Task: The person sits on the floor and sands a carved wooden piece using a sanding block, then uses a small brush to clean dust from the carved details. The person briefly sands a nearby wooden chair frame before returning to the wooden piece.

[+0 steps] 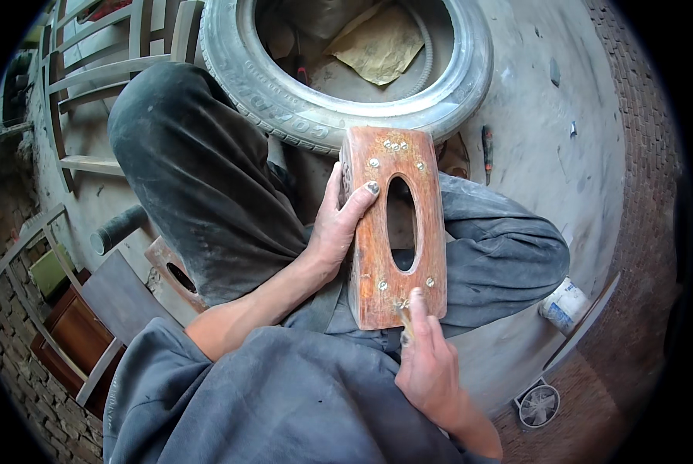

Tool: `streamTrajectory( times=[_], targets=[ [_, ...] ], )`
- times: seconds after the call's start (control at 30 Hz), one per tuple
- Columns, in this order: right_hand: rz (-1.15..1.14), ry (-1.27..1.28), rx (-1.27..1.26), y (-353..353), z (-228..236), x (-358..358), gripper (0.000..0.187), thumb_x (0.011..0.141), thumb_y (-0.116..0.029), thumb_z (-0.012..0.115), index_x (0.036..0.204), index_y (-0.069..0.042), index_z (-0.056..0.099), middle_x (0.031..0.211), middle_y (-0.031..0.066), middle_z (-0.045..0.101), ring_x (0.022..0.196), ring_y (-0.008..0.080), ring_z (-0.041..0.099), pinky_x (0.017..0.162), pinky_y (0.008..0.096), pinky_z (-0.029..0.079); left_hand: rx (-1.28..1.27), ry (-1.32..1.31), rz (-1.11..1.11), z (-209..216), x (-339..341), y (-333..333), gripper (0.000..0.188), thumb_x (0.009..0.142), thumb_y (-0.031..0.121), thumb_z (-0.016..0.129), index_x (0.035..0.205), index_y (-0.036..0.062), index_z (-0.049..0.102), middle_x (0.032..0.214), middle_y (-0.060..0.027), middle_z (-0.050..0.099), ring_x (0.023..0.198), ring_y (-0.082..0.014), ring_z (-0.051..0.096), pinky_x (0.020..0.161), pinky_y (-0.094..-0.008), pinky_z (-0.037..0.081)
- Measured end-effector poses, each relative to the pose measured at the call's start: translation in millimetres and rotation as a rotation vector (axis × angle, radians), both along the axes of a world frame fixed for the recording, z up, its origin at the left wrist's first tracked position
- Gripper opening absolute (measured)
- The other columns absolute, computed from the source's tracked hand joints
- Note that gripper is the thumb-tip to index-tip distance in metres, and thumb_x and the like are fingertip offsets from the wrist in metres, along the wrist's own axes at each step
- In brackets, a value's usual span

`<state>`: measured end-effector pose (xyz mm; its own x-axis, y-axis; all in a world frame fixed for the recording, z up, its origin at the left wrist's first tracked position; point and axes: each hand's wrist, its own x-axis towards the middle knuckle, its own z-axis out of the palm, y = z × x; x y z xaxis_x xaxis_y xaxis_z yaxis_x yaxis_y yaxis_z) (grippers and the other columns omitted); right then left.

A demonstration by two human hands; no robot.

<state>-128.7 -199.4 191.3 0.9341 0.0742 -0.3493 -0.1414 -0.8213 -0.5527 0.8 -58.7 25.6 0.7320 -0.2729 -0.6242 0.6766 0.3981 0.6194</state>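
Note:
A reddish-brown wooden tissue box (368, 240) rests across my lap, tilted slightly, its top facing up. An oval opening is cut through its middle, and small pale flower-like inlays dot both ends. My left hand (338, 224) grips its left side, thumb over the top edge and the other fingers mostly hidden behind. At the near end, my right hand (427, 356) pinches a small yellowish piece (407, 329), perhaps folded sandpaper, with the index finger pressed on the wood by the lowest inlay.
A grey, dusty tyre (284, 116) lies ahead, with a brown paper sheet (381, 46) inside it. Beyond my right knee are a screwdriver (487, 151) and a white tub (565, 304). A second wooden box (164, 263) sits by my left thigh, near wooden chair frames (91, 81). A small fan (538, 404) stands lower right.

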Motion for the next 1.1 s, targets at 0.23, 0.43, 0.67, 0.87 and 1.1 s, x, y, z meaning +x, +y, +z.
streamTrajectory(
  times=[0.23,0.43,0.67,0.87,1.1],
  targets=[
    [0.093,0.028,-0.192,15.6,10.1,-1.2,0.074,0.086,0.006,0.07,0.155,-0.02,0.062,0.083,0.0066,0.046,0.058,0.0245,0.061,0.051,0.0416,0.053,0.008,-0.059,0.079,-18.4,-7.2,-5.5,0.086,0.102,0.035,0.069,0.167,-0.0047,0.029,0.156,-0.0187,0.053,0.141,-0.0229,0.053,0.119,-0.0357,0.042],
    [0.114,0.064,-0.264,24.2,12.6,11.7,0.066,0.086,0.002,0.073,0.147,-0.021,0.07,0.091,0.0066,0.049,0.06,0.0241,0.062,0.052,0.0416,0.054,0.015,-0.058,0.109,-22.0,-9.0,-7.6,0.092,0.102,0.036,0.07,0.168,-0.0103,0.023,0.163,-0.0228,0.047,0.146,-0.0252,0.049,0.122,-0.0357,0.038],
    [0.112,-0.042,-0.291,28.1,7.0,19.5,0.056,0.085,0.0,0.074,0.137,-0.02,0.075,0.105,0.0061,0.057,0.073,0.0207,0.069,0.059,0.037,0.059,0.005,-0.079,0.124,-22.7,-10.6,-7.7,0.092,0.102,0.037,0.069,0.168,-0.0099,0.024,0.162,-0.0216,0.047,0.145,-0.0242,0.05,0.121,-0.0356,0.039],
    [0.108,-0.085,-0.327,31.4,-0.6,17.2,0.059,0.083,0.001,0.073,0.138,-0.021,0.076,0.103,0.0045,0.056,0.071,0.0191,0.067,0.056,0.0366,0.058,-0.018,-0.091,0.143,-23.3,-11.4,-9.8,0.09,0.102,0.037,0.069,0.167,-0.0086,0.027,0.159,-0.0204,0.05,0.143,-0.0233,0.051,0.12,-0.0352,0.04],
    [0.099,-0.134,-0.33,31.1,-8.3,14.5,0.057,0.082,0.002,0.074,0.135,-0.02,0.078,0.104,0.0046,0.056,0.069,0.0181,0.067,0.054,0.0367,0.058,-0.035,-0.122,0.145,-20.0,-9.1,-8.7,0.086,0.103,0.035,0.068,0.167,-0.0075,0.029,0.157,-0.0191,0.053,0.141,-0.0222,0.053,0.119,-0.0351,0.041]
  ],
)
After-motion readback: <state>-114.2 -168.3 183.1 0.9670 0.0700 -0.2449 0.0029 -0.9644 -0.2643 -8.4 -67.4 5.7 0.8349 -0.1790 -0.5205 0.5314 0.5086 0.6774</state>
